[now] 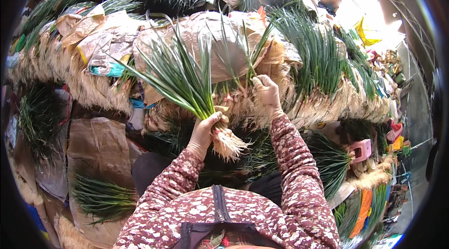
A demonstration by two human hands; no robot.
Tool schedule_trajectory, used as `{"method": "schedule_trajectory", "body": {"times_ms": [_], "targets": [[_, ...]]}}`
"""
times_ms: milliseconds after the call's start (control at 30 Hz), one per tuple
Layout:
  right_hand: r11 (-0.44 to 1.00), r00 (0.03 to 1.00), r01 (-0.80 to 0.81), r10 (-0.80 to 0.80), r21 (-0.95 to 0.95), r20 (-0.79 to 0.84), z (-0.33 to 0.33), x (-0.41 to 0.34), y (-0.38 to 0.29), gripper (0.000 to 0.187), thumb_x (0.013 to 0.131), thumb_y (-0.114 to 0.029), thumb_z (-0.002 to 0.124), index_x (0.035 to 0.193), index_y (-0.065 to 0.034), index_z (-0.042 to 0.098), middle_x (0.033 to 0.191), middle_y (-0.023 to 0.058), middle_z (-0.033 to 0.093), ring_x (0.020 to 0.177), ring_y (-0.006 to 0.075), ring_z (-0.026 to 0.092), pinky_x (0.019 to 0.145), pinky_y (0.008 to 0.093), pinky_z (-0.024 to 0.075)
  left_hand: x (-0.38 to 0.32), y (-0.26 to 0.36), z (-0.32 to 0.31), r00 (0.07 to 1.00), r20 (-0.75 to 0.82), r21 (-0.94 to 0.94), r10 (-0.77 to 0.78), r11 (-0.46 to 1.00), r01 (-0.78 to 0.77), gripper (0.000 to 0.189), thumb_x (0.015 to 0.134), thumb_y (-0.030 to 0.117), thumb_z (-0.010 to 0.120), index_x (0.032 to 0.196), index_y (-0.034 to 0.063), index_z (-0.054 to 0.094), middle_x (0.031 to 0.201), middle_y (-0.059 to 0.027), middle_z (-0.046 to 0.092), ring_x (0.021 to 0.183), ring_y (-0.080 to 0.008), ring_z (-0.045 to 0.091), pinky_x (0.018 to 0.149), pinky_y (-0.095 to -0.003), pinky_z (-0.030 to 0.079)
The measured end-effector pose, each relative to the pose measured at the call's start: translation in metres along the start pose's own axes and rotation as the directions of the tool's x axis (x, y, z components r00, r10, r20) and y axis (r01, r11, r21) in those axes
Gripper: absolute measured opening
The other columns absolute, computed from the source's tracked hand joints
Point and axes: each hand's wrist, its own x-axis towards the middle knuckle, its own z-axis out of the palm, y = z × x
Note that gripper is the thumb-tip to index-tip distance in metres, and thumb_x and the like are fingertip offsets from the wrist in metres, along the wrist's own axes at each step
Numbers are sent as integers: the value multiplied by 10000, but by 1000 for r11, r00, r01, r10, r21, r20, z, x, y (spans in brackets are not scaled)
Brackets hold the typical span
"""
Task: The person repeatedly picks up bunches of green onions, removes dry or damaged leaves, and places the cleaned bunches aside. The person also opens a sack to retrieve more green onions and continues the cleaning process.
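My left hand (207, 129) is closed around a bunch of green onions (186, 84), whose pale roots hang below the fist and whose leaves fan up and to the left. Level with it and to the right, my right hand (267, 94) pinches a few green onion stalks (251, 68) near their lower stems. Behind both hands stretches a long row of green onions with roots facing me (315, 108), partly covered by woven sacks (196, 38).
A pink plastic stool (361, 150) stands at the right beside more green onions (329, 161). Another bundle (105, 196) lies on brown sacking (96, 143) at the lower left. Farther rows fill the top, and a person (329, 3) is at the upper right.
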Motion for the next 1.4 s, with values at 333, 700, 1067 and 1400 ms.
{"method": "schedule_trajectory", "body": {"times_ms": [333,700,1067,1400], "targets": [[936,887,-265,143,230,439,71,-152,-10,166,974,-173,695,1044,-23,682,819,33,660,751,95,590,710,269,513,3,-33,-57,985,-156,-63,-79,996,70,194,966,174,682,1076,16,700,859,-57,732,579,-100,634,467,-218,488],[696,871,-470,464,543,159,153,-109,-15,229,947,-86,677,1161,-19,631,1024,25,683,891,125,615,811,279,511,-29,-18,-56,926,-362,212,-103,959,190,192,916,183,728,953,-3,699,624,-44,635,440,-137,588,393,-261,474],[583,892,-291,452,758,-5,124,-104,-25,119,1044,-160,566,1063,-118,676,747,-96,543,548,3,420,456,180,327,-24,-10,-42,927,-375,315,1,940,127,162,913,155,690,952,-2,677,667,-69,646,449,-124,576,393,-252,445],[737,603,169,449,-655,660,49,-137,41,591,923,-570,617,1286,-105,649,1212,180,686,1186,375,625,1012,452,486,-22,2,-64,949,-309,259,-54,956,139,204,930,138,689,1052,-24,669,782,-74,705,488,-107,594,414,-216,459]]}}
